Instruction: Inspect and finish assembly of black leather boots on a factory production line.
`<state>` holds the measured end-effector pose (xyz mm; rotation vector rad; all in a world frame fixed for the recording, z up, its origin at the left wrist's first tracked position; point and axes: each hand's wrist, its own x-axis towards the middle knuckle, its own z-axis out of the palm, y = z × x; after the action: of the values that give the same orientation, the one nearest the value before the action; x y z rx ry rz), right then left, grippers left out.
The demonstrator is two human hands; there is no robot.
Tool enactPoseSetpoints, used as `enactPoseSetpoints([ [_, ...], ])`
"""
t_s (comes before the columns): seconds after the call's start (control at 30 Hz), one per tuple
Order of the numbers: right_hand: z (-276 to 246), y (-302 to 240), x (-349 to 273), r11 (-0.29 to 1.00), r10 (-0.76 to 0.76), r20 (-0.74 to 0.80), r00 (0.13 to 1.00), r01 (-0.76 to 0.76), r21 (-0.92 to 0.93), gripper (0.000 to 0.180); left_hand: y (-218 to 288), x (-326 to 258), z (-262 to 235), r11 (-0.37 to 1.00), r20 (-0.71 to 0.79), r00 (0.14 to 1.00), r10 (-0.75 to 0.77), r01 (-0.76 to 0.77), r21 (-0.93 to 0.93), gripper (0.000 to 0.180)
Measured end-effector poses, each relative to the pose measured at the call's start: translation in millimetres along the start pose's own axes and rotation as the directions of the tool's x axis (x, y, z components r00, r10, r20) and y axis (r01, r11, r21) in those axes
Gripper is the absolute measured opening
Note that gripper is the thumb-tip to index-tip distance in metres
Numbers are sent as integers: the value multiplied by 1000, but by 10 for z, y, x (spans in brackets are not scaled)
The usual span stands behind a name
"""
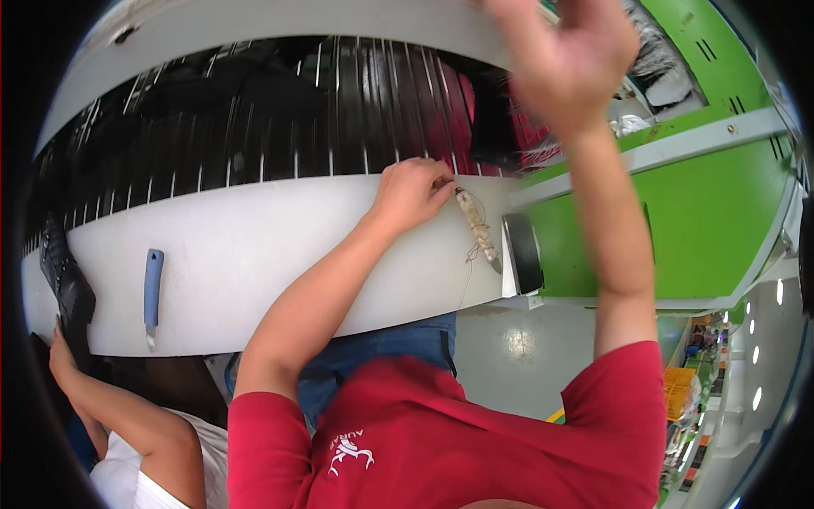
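Observation:
My left hand [413, 193] rests at the far edge of the white work surface [237, 225], its thumb and fingers curled together in a pinch. Whatever they hold, if anything, is too small to make out. Just right of these fingertips lies a small blade with a whitish wrapped handle [475, 219], a loose thread trailing from it. My right hand [572, 64] is raised at the top right, over the far side near the green machine. Motion smears its fingers, so its grip is unclear.
A blue-handled tool with a short metal tip [153, 293] lies at left on the surface. A co-worker's hand [61, 356] touches a black item [72, 284] at the far left. Dark slats [280, 136] run behind the surface. A green machine panel [695, 225] and black-topped block [522, 253] stand at right.

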<state>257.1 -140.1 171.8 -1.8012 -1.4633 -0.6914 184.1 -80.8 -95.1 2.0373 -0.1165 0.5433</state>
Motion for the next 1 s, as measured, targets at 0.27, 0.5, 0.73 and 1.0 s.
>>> enactPoseSetpoints([
  [0.27,1360,1882,-1423,864,390,440,809,-156,-479,81,-72,-14,57,999,-6,1000,-5,5,36,12],
  [0.5,778,3226,-1972,568,793,423,439,-281,-773,123,-83,43,89,996,-30,999,29,-26,82,11],
  [0.73,784,2752,-1912,458,830,385,404,-98,-884,54,-116,-36,53,996,-10,999,34,-33,81,9],
  [1.0,798,2088,-996,874,378,237,895,-260,-411,63,107,34,-28,991,-244,970,-1,33,128,79],
])
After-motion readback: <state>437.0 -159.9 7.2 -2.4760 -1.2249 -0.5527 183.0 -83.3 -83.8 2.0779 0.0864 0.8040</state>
